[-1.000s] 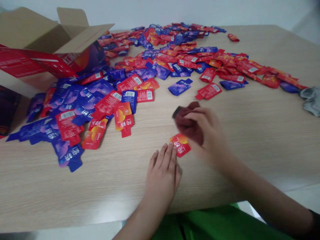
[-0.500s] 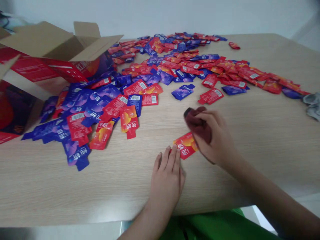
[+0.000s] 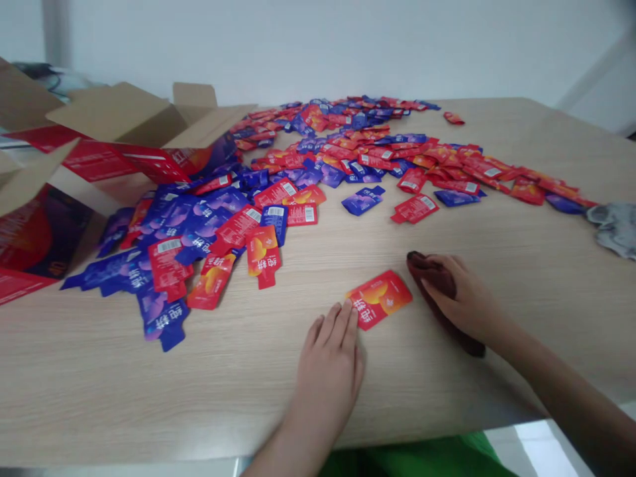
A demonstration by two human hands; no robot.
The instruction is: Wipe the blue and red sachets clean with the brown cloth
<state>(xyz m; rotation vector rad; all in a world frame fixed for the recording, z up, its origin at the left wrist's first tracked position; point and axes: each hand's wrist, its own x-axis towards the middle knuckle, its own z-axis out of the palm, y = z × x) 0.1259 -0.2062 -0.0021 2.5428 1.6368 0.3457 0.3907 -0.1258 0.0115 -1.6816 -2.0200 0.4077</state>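
Observation:
Flat on the table, a red and orange sachet [image 3: 383,298] lies face up with its printed front showing. The fingertips of my left hand [image 3: 330,358] press on its left end, fingers stretched out and covering the spout side. To the right of the sachet, my right hand [image 3: 462,298] is closed around a bunched dark maroon cloth [image 3: 431,281], which rests on the tabletop. A gap of bare wood separates the cloth from the sachet. Beyond my hands lie a loose blue sachet [image 3: 363,200] and a red sachet [image 3: 416,209].
Many red and blue sachets [image 3: 199,218] are heaped at the left and along the back of the table [image 3: 223,391]. Open cardboard boxes [image 3: 114,112] stand at the left. A grey crumpled cloth or glove [image 3: 616,232] lies at the right edge.
My right hand has moved right and down with the cloth, off the sachet, whose right end now shows. My left hand stays on the sachet. The view has tilted up slightly.

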